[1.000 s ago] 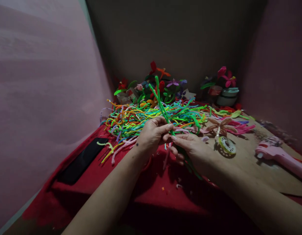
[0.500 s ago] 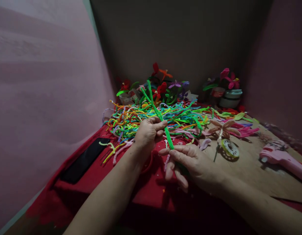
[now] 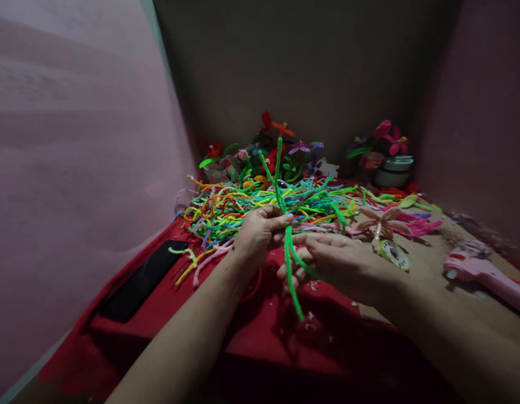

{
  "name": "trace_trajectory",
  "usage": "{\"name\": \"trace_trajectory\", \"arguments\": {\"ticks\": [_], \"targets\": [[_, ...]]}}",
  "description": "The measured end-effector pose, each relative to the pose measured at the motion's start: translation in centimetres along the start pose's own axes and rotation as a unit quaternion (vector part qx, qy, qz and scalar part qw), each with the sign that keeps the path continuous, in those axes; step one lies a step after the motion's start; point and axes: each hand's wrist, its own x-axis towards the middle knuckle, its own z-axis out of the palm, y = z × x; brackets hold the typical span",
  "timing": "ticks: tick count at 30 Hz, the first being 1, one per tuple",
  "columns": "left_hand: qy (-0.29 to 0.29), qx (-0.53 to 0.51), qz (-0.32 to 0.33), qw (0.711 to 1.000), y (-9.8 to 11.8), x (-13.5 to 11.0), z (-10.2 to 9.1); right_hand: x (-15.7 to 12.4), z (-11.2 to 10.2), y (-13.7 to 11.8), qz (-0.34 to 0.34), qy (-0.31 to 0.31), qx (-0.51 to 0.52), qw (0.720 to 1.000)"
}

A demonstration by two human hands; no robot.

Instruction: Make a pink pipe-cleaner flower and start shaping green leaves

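Note:
My left hand [image 3: 262, 229] pinches two green pipe cleaners [image 3: 281, 196] near their middle, thumb against the fingers. Above the pinch the strands cross and their tips spread in a narrow V. Below it the ends part: one hangs down toward the red cloth, the other curves right across the front of my right hand [image 3: 327, 255]. That hand is beside the lower ends, its fingers apart and partly bent, gripping nothing that I can see. Behind both hands lies a heap of many-coloured pipe cleaners [image 3: 226, 205].
A black phone [image 3: 137, 283] lies left on the red cloth [image 3: 167, 331]. On the brown board [image 3: 424, 280] at right are a pinkish-brown flower [image 3: 384, 221], a tape roll [image 3: 393, 255] and a pink glue gun [image 3: 474, 266]. Potted pipe-cleaner flowers [image 3: 397, 140] stand behind.
My right hand has let go of the lower part of the green pipe cleaners, whose ends now spread apart. The upper tips have swung right; my left hand keeps its pinch.

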Motion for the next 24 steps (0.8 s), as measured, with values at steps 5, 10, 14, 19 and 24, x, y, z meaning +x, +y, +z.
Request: {"name": "trace_trajectory", "arguments": {"ticks": [5, 10, 14, 19, 24], "targets": [[0.011, -0.011, -0.031, 0.999, 0.0, -0.4, 0.7, -0.4, -0.7, -0.6, 0.036, -0.099, -0.049, 0.993], [0.032, -0.087, -0.022, 0.995, 0.4, -0.3, 0.6, -1.2, -0.6, -1.3, 0.036, -0.149, -0.106, 0.982], [0.037, -0.042, 0.013, 0.998, -0.1, -0.4, 0.8, -0.9, 0.1, -0.7, 0.055, -0.129, -0.097, 0.985], [0.096, 0.088, 0.114, 0.985, -0.6, -0.7, 1.3, -0.1, 1.2, 0.4, 0.012, -0.047, -0.065, 0.997], [0.134, 0.165, 0.166, 0.963, -0.4, -0.9, 1.5, 0.1, 1.5, 0.4, 0.001, -0.001, -0.248, 0.969]]}}
